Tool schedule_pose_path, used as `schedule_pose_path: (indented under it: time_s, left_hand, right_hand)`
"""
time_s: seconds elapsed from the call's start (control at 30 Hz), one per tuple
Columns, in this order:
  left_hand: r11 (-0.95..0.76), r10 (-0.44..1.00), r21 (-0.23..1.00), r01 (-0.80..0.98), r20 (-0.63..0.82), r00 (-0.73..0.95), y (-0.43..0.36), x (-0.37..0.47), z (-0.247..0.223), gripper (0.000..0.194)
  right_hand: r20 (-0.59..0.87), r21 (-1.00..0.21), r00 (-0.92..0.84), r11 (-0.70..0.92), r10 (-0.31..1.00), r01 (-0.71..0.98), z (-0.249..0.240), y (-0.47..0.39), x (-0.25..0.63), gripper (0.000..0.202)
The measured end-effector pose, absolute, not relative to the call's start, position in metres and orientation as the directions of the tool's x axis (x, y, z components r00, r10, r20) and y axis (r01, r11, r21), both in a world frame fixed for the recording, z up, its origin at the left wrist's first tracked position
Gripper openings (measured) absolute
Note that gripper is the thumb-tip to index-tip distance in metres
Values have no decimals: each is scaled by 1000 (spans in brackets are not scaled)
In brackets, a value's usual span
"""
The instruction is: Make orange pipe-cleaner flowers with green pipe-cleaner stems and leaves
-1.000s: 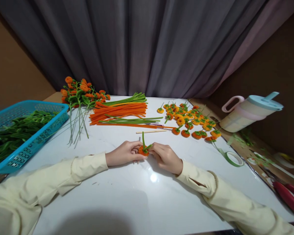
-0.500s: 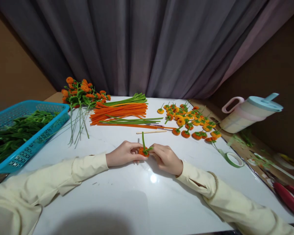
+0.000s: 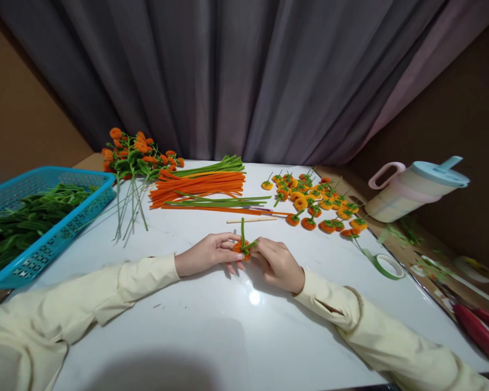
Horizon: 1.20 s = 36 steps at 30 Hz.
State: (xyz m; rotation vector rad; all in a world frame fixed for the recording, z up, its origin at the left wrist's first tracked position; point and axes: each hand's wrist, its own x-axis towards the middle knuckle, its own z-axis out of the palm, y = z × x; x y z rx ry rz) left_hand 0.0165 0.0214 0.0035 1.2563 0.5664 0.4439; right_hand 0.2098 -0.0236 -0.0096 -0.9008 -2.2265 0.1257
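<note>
Over the middle of the white table (image 3: 212,336), my left hand (image 3: 207,254) grips a small orange pumpkin-like piece (image 3: 241,250) from its left side, thumb in front. A green stem (image 3: 243,231) stands up from the top of the piece, and another green end points right. My right hand (image 3: 277,263) pinches that right-hand green end between thumb and fingers. Just beyond the hands lies a thin wooden stick (image 3: 251,220). Farther back are bundled orange pipe cleaners (image 3: 199,184) and green pipe cleaners (image 3: 224,164). Several orange and yellow pumpkin pieces (image 3: 301,203) sit at the back right.
At the left stands a blue basket (image 3: 52,233) of green leaf pieces. Orange flowers (image 3: 140,145) with long stems lie behind it. On the right are a roll of green tape (image 3: 389,267), a tilted tumbler (image 3: 415,190) and red-handled pliers (image 3: 478,331).
The orange piece has shifted slightly right and its upright stem with it. My left fingers have straightened and spread somewhat around it. My right hand keeps its pinch.
</note>
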Motion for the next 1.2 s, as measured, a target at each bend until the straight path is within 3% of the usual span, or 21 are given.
schedule_pose_path:
  time_s: [0.23,0.47,0.67,0.97,1.2]
  left_hand:
    - [288,584,958,-11,-166,795,22,15,3,37]
    - [356,580,934,-26,-199,790,27,13,4,42]
    - [409,567,911,-53,-208,797,30,11,4,41]
    - [440,545,896,-56,-217,810,31,10,4,41]
    - [448,526,893,-44,-223,821,30,10,4,42]
  right_hand:
    - [587,-280,-528,766,614,579,-6,-26,209,15]
    - [600,-411,-480,761,640,502,-3,-24,210,9]
    - [601,-431,-471,758,646,490,-3,-24,211,9]
    - [593,-307,-499,750,632,586,-5,-24,210,7]
    - [524,-90,-624,766,580,636,-7,-23,211,10]
